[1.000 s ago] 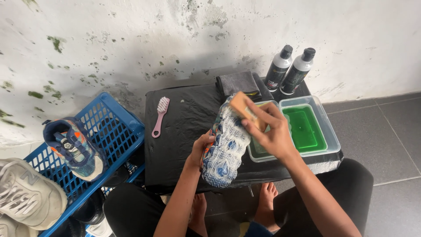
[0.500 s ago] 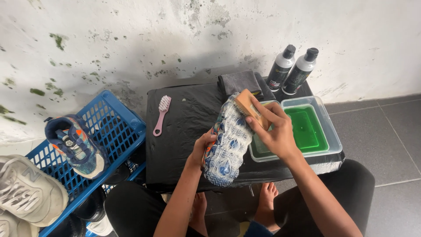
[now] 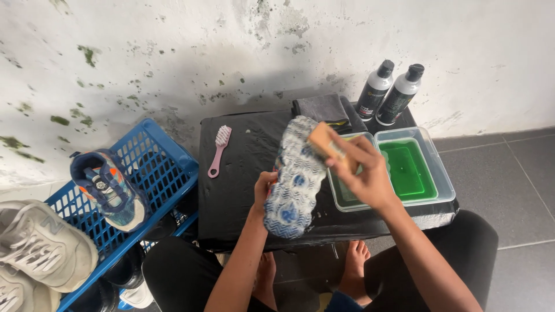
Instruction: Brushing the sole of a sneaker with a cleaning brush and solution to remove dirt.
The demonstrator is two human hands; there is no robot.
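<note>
Two clear tubs point(image 3: 442, 173) sit side by side at the counter's point(image 3: 243, 190) 3 o'clock end; the right one holds green liquid, the left one a duller green, partly hidden by the right hand point(image 3: 361, 173). A blue crate point(image 3: 167, 159) stands at 9 o'clock from the counter, with a blue and orange sneaker point(image 3: 107, 188) lying on its rim. White sneakers point(image 3: 40, 245) rest at the crate's 8 o'clock edge.

The left hand point(image 3: 263, 190) is clamped around the side of a shoe point(image 3: 295, 179), held sole up over the counter's middle, toe toward 12 o'clock. The right hand is closed on a tan brush point(image 3: 326, 144), which is pressed against the sole near the toe, at about 1 o'clock on the shoe.

The counter is covered in black sheeting. A pink brush point(image 3: 218, 150) lies on it at 10 o'clock from the shoe, well apart. A grey cloth point(image 3: 324, 107) lies at the back edge, at 12 o'clock, and two black-capped bottles point(image 3: 388, 92) stand just beside it at 1 o'clock, near the wall.

The wall point(image 3: 173, 52) is white with green and dark stains. Grey floor tiles point(image 3: 509, 173) lie open at 3 o'clock from the tubs. The tubs reach the counter's right edge; bare black surface stays free between the pink brush and the shoe.
</note>
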